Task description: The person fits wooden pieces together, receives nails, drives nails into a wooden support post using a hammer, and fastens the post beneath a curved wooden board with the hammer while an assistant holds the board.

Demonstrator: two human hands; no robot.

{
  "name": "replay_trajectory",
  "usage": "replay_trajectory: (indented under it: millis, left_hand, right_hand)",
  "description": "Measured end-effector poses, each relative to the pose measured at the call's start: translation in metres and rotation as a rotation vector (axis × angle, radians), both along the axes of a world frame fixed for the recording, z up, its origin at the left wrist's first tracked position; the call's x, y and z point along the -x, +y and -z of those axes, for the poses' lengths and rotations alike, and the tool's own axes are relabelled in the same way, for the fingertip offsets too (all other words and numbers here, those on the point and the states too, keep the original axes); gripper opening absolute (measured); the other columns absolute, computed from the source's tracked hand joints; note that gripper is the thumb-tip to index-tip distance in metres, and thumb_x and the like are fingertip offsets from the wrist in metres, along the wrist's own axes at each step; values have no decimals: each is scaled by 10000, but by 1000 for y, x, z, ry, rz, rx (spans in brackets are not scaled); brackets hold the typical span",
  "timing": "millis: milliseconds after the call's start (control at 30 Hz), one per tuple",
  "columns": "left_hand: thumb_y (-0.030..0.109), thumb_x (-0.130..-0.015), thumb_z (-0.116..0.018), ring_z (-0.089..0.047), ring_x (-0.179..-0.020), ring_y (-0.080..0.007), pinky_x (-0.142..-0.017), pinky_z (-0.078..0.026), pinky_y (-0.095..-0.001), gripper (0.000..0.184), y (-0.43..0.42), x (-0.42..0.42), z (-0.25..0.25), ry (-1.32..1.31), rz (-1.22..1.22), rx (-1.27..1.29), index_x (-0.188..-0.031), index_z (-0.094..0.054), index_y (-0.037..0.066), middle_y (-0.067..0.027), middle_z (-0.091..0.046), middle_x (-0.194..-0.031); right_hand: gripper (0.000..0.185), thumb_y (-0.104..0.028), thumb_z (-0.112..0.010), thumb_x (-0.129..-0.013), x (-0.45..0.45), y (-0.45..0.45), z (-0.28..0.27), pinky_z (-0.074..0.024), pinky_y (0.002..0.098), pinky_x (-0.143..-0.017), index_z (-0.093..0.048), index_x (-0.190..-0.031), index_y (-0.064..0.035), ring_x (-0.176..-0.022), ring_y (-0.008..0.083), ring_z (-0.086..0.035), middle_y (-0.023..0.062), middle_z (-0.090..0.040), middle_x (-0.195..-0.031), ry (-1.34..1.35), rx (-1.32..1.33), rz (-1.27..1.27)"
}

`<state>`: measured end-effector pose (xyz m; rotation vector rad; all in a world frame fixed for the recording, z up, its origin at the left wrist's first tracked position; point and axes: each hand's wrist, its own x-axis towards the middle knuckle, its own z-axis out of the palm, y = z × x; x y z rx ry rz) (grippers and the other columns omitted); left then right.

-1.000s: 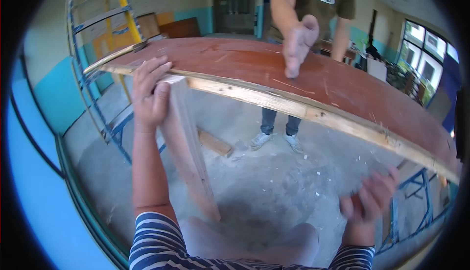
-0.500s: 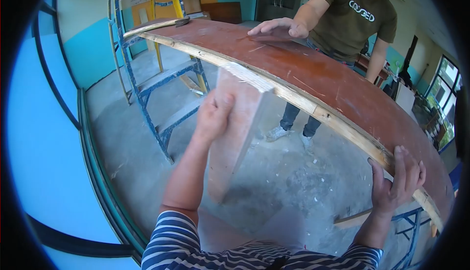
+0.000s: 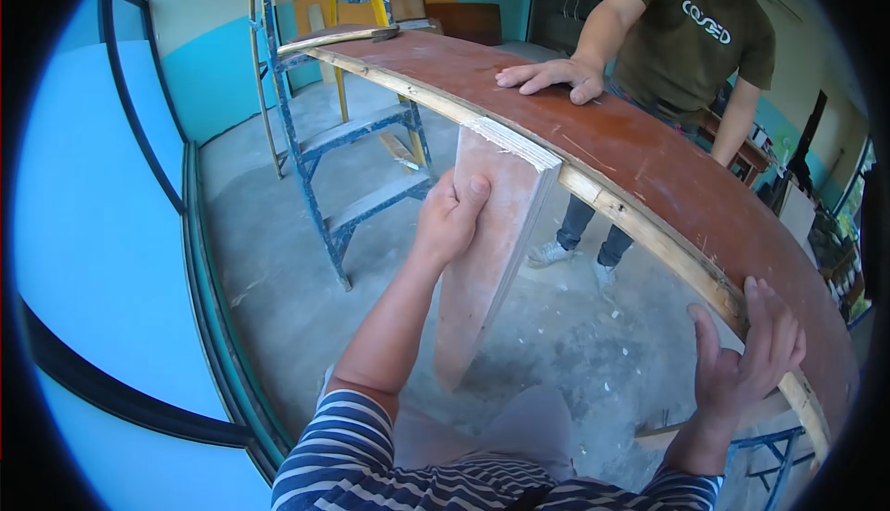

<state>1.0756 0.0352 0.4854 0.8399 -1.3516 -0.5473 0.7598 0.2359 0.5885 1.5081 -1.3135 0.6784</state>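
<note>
Plywood board [image 3: 508, 191], upper end at the edge of a reddish panel [image 3: 640, 166], gripped by the left hand [image 3: 451, 214], seemingly for steadiness; right hand [image 3: 747, 352], thumb and fingers spread, lies at that edge, apparently bracing it.

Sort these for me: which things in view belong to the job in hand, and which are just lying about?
Job in hand:
Pale board, gripped by the left hand
Reddish panel, right hand at its edge, co-worker's hand on top
Stepladder, apparently propping the panel

Seemingly lying about:
Wood piece on the floor
Brown board by the far wall
</note>
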Motion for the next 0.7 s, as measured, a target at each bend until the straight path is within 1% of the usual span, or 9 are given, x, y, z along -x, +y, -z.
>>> replay_trajectory:
  millis: [67, 133, 200, 267, 400, 500, 600, 633, 700]
  left_hand:
    - [614, -945, -584, -670, -1018, -223, -877, -508, -354, 681, -1, -3, -2, 31, 52, -5, -1177, -640, -24, -160, -720, -1065]
    - [611, -942, -592, -670, -1018, -220, -880, -508, -350, 672, 5, 3, -7, 75, 115, -26, -1174, -645, -18, -159, -720, -1070]
    - [603, -942, -597, -670, -1015, -216, -878, -509, -347, 662, 15, 11, -12, 5, 44, 9, -1173, -647, -15, -153, -721, -1068]
    - [600, -942, -601, -671, -1010, -213, -875, -510, -346, 658, 16, 12, -11, -23, 11, 18, -1174, -648, -14, -147, -721, -1065]
    - [600, -943, -599, -670, -1006, -207, -872, -513, -348, 658, 12, 10, -4, -3, 34, -19, -1177, -648, -13, -133, -722, -1064]
    - [587, -954, -591, -667, -1014, -201, -878, -513, -348, 647, 14, 13, -12, 20, 81, -9, -1193, -641, -12, -129, -721, -1083]
    - [560, -965, -590, -662, -1028, -196, -889, -512, -344, 630, 5, 16, 1, 98, 149, 1, -1224, -625, -13, -132, -715, -1111]
    - [549, -968, -591, -660, -1033, -195, -892, -511, -342, 623, 5, 19, 3, 136, 172, 1, -1235, -619, -14, -133, -713, -1120]
    - [546, -962, -603, -660, -1048, -200, -902, -509, -341, 637, 11, 19, 0, 74, 126, 22, -1247, -608, -24, -142, -708, -1134]
  right_hand:
    - [667, -572, -750, -801, -17, 7, -14, -383, 443, -1018, -654, -1226, -67, -1156, 304, -594, 105, -663, -1184, -41, -132, -89]
    - [740, -596, -746, -784, -61, -1, -35, -377, 479, -1058, -634, -1247, -30, -1224, 341, -549, 149, -615, -1291, -73, -168, -257]
    - [736, -443, -802, -782, -92, -18, -48, -370, 466, -1089, -585, -1335, -10, -1271, 346, -536, 178, -580, -1375, -109, -215, -421]
    - [713, -398, -804, -782, -110, -47, -43, -377, 469, -1077, -582, -1328, 4, -1265, 343, -545, 191, -589, -1359, -119, -259, -408]
    - [655, -397, -764, -792, -133, -96, -18, -382, 481, -1042, -624, -1253, 46, -1214, 326, -573, 204, -620, -1300, -78, -286, -335]
    - [599, -360, -748, -801, -132, -99, -13, -399, 467, -1009, -637, -1227, 47, -1178, 309, -592, 197, -648, -1253, -79, -209, -364]
    - [594, -365, -737, -809, -131, -101, -15, -398, 465, -1010, -636, -1229, 42, -1173, 312, -593, 203, -648, -1244, -78, -231, -369]
    - [596, -350, -754, -801, -131, -102, -14, -404, 465, -1002, -630, -1238, 37, -1164, 316, -601, 201, -648, -1244, -72, -219, -374]
    - [608, -321, -788, -785, -130, -102, -12, -417, 466, -988, -617, -1254, 25, -1145, 324, -618, 196, -647, -1244, -60, -191, -389]
